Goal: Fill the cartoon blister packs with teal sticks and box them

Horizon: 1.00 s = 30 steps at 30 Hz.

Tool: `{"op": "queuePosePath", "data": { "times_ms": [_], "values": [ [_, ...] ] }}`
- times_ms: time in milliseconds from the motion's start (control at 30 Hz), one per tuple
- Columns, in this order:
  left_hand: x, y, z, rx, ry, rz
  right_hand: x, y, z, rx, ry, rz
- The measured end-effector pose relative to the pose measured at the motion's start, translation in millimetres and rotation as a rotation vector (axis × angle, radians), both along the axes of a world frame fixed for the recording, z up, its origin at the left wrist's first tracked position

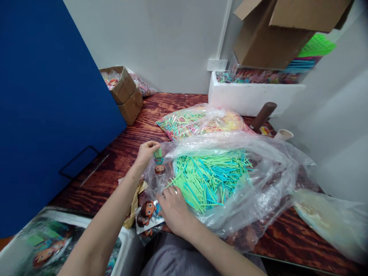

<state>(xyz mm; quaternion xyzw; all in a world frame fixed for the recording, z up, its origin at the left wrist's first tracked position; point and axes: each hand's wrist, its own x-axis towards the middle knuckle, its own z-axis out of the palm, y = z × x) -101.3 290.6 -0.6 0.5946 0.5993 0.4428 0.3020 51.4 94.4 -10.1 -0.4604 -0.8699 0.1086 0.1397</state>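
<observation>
My left hand (146,151) is raised at the left edge of a clear plastic bag (258,184), fingers pinched on a small cartoon figure (158,163) with green sticks at its top. My right hand (172,209) rests at the bag's near opening, fingers curled down among the green and blue thin sticks (207,176) piled inside. Whether those fingers hold a stick is hidden. Just left of that hand lies another cartoon figure piece (148,211) with an orange face.
A second bag of multicoloured sticks (198,120) lies behind on the wooden table (120,153). A blue panel (48,96) stands left, cardboard boxes (126,94) back left, a white foam box (253,96) back right, a brown cylinder (263,115), a paper cup (283,135), another foam tray (43,241) near left.
</observation>
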Motion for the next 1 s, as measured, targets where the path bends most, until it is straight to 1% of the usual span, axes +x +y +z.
{"op": "queuePosePath", "data": {
  "times_ms": [100,167,200,267,367,467,533,567,633,667,700,767,833,900,933,1000],
  "values": [
    [4.4,8.0,-20.7,0.026,0.072,0.077,8.6,-5.3,8.5,0.017,0.016,-0.044],
    [9.4,9.3,-31.0,0.035,0.141,0.107,15.8,-8.5,12.7,0.015,0.014,-0.075],
    [12.0,7.7,-33.3,0.046,0.176,0.115,20.2,-9.9,13.8,0.013,0.017,-0.084],
    [15.7,-1.8,-31.3,0.086,0.241,0.123,31.5,-12.8,13.8,0.011,0.044,-0.103],
    [15.4,-33.4,-16.5,0.181,0.326,0.115,53.8,-17.6,9.4,0.003,0.157,-0.179],
    [4.6,-80.0,-2.5,0.320,0.483,0.050,74.7,-24.3,2.9,-0.014,0.299,-0.268],
    [-10.2,-112.2,-0.6,0.326,0.525,0.001,83.2,-30.0,-1.0,-0.023,0.370,-0.287],
    [-20.0,-127.0,-2.4,0.304,0.523,0.006,85.5,-33.1,-2.5,-0.031,0.397,-0.286],
    [-43.4,-152.3,-11.2,0.241,0.549,0.084,86.8,-39.8,-4.5,-0.049,0.439,-0.278],
    [-56.0,-162.6,-17.6,0.208,0.589,0.160,86.3,-43.1,-4.9,-0.058,0.454,-0.273],
    [-68.2,-171.1,-25.0,0.168,0.652,0.223,85.4,-46.1,-4.7,-0.065,0.466,-0.268],
    [-88.2,-183.3,-41.0,0.071,0.811,0.273,83.1,-51.0,-3.1,-0.074,0.484,-0.258],
    [-99.2,-189.5,-55.5,-0.007,0.927,0.210,81.6,-53.6,-0.1,-0.076,0.494,-0.247],
    [-101.1,-191.5,-65.1,-0.035,0.998,0.137,82.2,-53.5,3.1,-0.064,0.491,-0.249],
    [-99.9,-191.7,-67.6,-0.034,1.018,0.118,83.5,-52.5,4.4,-0.046,0.483,-0.264],
    [-96.4,-191.9,-68.4,-0.024,1.032,0.121,87.8,-48.8,5.9,0.006,0.447,-0.330]
  ]
}}
